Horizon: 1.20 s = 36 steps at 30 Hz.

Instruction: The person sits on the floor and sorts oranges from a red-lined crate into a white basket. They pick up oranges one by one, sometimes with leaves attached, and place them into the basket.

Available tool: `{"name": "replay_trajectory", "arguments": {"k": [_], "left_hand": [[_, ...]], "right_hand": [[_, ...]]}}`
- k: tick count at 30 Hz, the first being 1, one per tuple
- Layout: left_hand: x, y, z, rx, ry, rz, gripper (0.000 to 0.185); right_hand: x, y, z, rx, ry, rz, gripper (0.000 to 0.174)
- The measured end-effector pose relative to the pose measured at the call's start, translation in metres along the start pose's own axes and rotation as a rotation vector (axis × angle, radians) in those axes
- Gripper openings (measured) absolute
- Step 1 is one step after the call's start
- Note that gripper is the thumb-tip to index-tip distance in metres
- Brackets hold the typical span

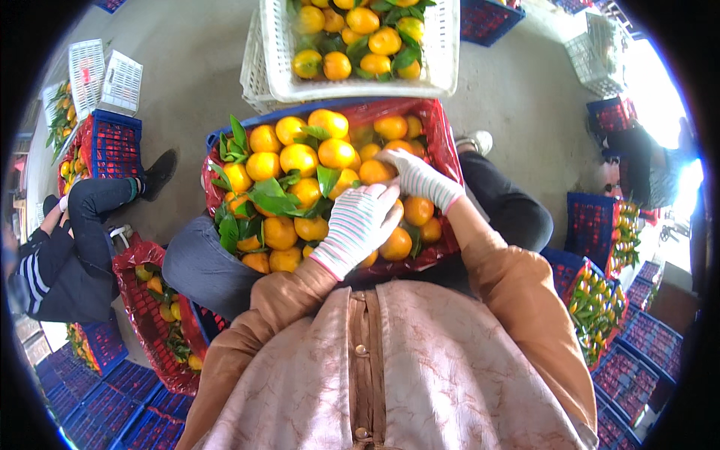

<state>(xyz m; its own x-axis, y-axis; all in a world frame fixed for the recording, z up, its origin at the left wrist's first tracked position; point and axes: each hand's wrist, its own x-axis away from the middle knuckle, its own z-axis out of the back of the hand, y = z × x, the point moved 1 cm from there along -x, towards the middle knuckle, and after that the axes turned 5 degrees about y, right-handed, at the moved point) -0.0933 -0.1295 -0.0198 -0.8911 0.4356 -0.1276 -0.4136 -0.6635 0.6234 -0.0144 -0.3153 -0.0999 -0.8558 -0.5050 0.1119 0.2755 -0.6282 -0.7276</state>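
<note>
Between my knees is a blue plastic crate (270,116) lined with red plastic film (443,126), full of orange citrus fruit (299,159) with green leaves. My left hand (354,225), in a striped knit glove, lies over the fruit at the middle, its fingertips pointing up and right. Also gloved, my right hand (416,174) has its fingers around or against an orange fruit (376,172); the fingertips of both hands nearly meet. Whether either hand grips a fruit is partly hidden. Beyond the crate stands a white plastic crate (360,90) of leafy citrus.
A co-worker (62,247) sits at the left. Close to my left leg stands a red-lined crate (132,281) with some fruit. Fruit-filled crates (588,225) stand on the right, and stacked blue crates (107,399) at the lower left. Another person (641,163) is at the far right.
</note>
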Motion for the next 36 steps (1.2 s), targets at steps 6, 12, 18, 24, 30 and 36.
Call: {"name": "replay_trajectory", "arguments": {"k": [6, 12, 18, 24, 30, 36], "left_hand": [[-0.021, -0.012, -0.025, -0.343, -0.147, -0.018, 0.087], [-0.016, -0.014, -0.029, -0.337, -0.215, -0.032, 0.043], [-0.016, -0.017, -0.029, -0.220, -0.116, -0.030, 0.037], [-0.013, -0.016, -0.031, -0.239, -0.156, -0.015, 0.037], [-0.016, -0.013, -0.030, -0.391, -0.201, -0.031, 0.047], [-0.019, -0.007, -0.028, -0.512, -0.235, -0.032, 0.044]], "right_hand": [[-0.022, -0.011, 0.044, -0.067, -0.413, -0.015, 0.072], [-0.185, -0.014, 0.103, -0.080, 0.299, -0.201, 0.038], [-0.277, 0.001, 0.040, 0.465, 0.091, -0.182, 0.074], [-0.196, -0.001, 0.090, -0.403, 0.262, -0.025, 0.080], [-0.078, -0.030, 0.088, -1.534, 0.223, 0.026, 0.084], [-0.038, -0.032, 0.045, -1.964, -0.061, -0.336, 0.074]]}}
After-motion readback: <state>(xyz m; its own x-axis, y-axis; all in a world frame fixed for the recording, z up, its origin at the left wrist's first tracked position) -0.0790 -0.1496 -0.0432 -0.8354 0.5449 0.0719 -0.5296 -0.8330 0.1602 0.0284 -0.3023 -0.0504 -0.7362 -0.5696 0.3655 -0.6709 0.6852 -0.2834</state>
